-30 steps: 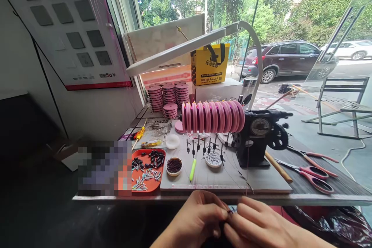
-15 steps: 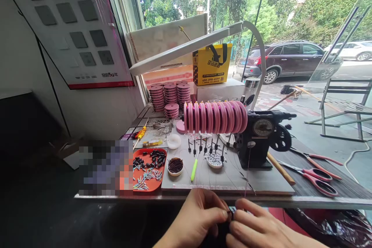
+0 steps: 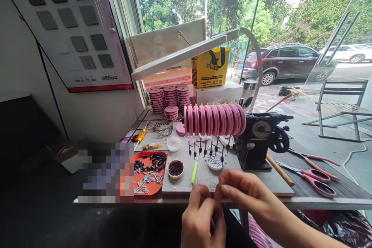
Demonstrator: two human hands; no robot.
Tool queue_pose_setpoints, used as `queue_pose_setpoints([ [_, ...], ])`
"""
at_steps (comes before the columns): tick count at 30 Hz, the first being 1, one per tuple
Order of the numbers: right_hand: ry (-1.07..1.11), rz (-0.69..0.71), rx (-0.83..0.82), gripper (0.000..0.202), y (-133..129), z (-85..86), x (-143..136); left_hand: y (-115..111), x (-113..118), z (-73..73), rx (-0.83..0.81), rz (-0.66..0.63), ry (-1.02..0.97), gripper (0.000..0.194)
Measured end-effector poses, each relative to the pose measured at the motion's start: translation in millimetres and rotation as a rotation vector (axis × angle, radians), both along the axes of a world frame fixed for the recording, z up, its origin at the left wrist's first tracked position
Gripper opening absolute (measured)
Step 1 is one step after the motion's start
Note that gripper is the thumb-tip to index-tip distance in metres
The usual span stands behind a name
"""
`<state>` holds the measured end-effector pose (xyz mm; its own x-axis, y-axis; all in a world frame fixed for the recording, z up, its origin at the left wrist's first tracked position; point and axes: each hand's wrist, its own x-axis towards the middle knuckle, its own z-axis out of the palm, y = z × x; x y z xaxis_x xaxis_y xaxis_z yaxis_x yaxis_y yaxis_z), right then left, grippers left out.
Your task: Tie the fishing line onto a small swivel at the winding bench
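Hands meet at the near edge of the workbench point(image 3: 319, 203), both raised just in front of the grey work board point(image 3: 261, 180). The left hand point(image 3: 203, 221) is curled with its back to the camera, its fingertips drawn together near the right hand's; whatever it pinches is too small to tell. The right hand point(image 3: 247, 197) reaches in from the right with thumb and forefinger pressed together beside the left fingertips, the other fingers loosely bent. Thin line point(image 3: 232, 166), nearly clear, runs down across the board toward the fingers, but whether either hand truly grips it cannot be told. Just behind the hands on the board lie a green-handled tool point(image 3: 194, 171), a small bowl of dark pieces point(image 3: 175, 168) and a small dish of pale beads point(image 3: 214, 161). Above them a row of pink spools point(image 3: 214, 119) sits side by side on a shaft, joined at its right end to a black winding machine point(image 3: 258, 139) with a round dial. Small dark clips point(image 3: 205, 149) hang beneath the spools. To the left of the board an orange tray point(image 3: 149, 173) holds black and pale small parts. Further back stand stacks of pink spools point(image 3: 170, 99), a white box point(image 3: 217, 92) and a yellow bag point(image 3: 210, 66) on top of it. A white desk lamp point(image 3: 186, 52) arches over the bench. Two pairs of red-handled scissors point(image 3: 315, 180) and a wooden stick point(image 3: 279, 169) lie to the right of the machine.
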<state>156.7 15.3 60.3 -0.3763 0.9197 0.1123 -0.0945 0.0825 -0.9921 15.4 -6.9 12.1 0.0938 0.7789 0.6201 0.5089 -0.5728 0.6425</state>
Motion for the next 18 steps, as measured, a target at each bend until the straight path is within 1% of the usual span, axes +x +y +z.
queue_pose_setpoints([
  [3,-0.009,0.02,-0.019,0.038,6.6,-0.1,-2.8,4.7,1.2,-3.0,0.395,0.083,0.163,0.021],
  [6,-0.026,0.023,-0.02,0.035,9.8,-3.3,-2.5,13.9,-1.8,-0.8,0.697,0.059,0.266,0.02],
  [8,-0.041,0.031,-0.019,0.033,9.3,-5.2,-1.3,17.7,-4.5,1.4,0.788,-0.025,0.34,0.021],
  [9,-0.05,0.036,-0.016,0.032,8.2,-5.8,-0.3,18.2,-5.7,2.5,0.788,-0.08,0.371,0.022],
  [10,-0.053,0.041,-0.019,0.031,6.4,-6.1,1.0,17.9,-6.7,3.9,0.747,-0.143,0.381,0.024],
  [11,-0.063,0.037,-0.011,0.029,4.1,-6.2,2.6,17.1,-7.4,5.7,0.65,-0.203,0.353,0.025],
  [12,-0.087,0.014,0.023,0.025,1.4,-6.1,4.6,16.1,-7.9,8.1,0.488,-0.252,0.286,0.025],
  [13,-0.122,-0.025,0.101,0.019,-1.8,-5.6,6.9,15.3,-8.1,11.2,0.255,-0.284,0.163,0.023],
  [14,-0.171,-0.065,0.223,0.014,-5.1,-4.7,9.5,15.0,-8.2,14.9,-0.061,-0.313,-0.004,0.018],
  [15,-0.242,-0.087,0.386,0.009,-8.4,-3.6,12.1,15.3,-8.1,18.9,-0.412,-0.338,-0.194,0.012],
  [16,-0.333,-0.093,0.581,0.008,-11.4,-2.5,14.5,16.3,-7.9,22.8,-0.75,-0.364,-0.375,0.006],
  [17,-0.44,-0.072,0.789,0.013,-14.0,-1.5,16.8,17.9,-7.6,26.4,-1.008,-0.393,-0.519,0.001],
  [18,-0.556,-0.018,0.978,0.021,-16.1,-1.2,18.7,19.6,-7.3,29.2,-1.177,-0.42,-0.617,0.002],
])
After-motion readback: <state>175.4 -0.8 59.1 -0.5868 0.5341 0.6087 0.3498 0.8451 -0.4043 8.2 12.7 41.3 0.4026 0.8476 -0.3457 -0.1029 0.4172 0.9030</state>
